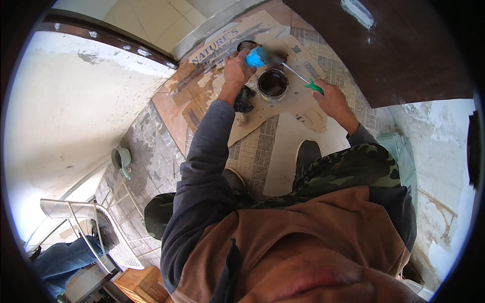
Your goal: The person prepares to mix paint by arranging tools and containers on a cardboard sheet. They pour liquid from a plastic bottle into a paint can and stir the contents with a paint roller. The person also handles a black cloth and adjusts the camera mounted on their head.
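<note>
My left hand point(237, 68) is closed around a small blue container point(256, 57), tilted above the cardboard. My right hand point(333, 101) grips the green handle of a tool with a thin metal shaft point(298, 74). The shaft points toward the blue container; its far end is lost in a dark blur, so its kind does not show. Just below, between my hands, a round open tin point(273, 84) holds dark brown paint. Behind my left hand stands another dark round container point(247, 45), partly hidden. A crumpled black bag point(244, 100) lies below my left wrist.
Stained cardboard point(252, 123) covers the patterned floor tiles. A dark brown panel point(394, 55) rises at the right, a white wall point(86, 91) at the left. A green pot point(121, 158) and a white metal chair point(118, 240) stand left, near another person's jeans point(68, 260).
</note>
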Motion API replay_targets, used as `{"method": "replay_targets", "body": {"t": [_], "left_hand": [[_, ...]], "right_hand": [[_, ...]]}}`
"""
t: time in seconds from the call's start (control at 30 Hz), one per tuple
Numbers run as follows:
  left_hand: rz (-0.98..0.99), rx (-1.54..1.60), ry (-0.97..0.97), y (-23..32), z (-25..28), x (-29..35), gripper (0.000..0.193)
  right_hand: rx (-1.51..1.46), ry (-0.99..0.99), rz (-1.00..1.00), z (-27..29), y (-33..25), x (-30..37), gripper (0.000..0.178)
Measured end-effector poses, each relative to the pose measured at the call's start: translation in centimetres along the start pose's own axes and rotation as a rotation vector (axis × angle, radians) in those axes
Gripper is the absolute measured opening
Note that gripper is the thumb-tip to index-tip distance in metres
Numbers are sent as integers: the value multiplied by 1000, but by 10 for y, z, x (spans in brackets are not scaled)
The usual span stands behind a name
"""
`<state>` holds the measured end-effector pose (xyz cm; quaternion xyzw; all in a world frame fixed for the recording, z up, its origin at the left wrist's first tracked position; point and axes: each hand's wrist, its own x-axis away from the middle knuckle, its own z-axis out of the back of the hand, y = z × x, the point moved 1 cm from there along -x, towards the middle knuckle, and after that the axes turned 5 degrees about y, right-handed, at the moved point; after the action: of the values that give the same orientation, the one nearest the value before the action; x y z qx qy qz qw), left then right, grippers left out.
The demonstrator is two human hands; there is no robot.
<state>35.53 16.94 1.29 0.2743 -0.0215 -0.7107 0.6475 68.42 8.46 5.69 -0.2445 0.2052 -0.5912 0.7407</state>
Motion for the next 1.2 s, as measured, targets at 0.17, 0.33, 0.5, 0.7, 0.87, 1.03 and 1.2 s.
{"method": "replay_targets", "body": {"t": [0.17,0.33,0.5,0.7,0.87,1.03,1.2], "left_hand": [[25,55,-62,-5,-1,-2,65],[8,17,-19,-3,-2,-3,59],[-18,5,9,-7,0,-9,57],[-118,-59,96,-19,8,-17,57],[-91,-91,108,-27,11,-15,55],[-111,-78,98,-27,10,-10,55],[-79,-29,49,-25,14,-6,57]], "right_hand": [[-95,-14,11,10,0,4,29],[-241,13,37,20,6,-1,28],[-217,92,45,8,15,-17,25],[-144,68,62,-19,10,-22,24],[-172,29,125,-22,-1,-12,23],[-258,38,97,-17,-1,-6,25],[-439,141,103,-11,3,-12,24]]}}
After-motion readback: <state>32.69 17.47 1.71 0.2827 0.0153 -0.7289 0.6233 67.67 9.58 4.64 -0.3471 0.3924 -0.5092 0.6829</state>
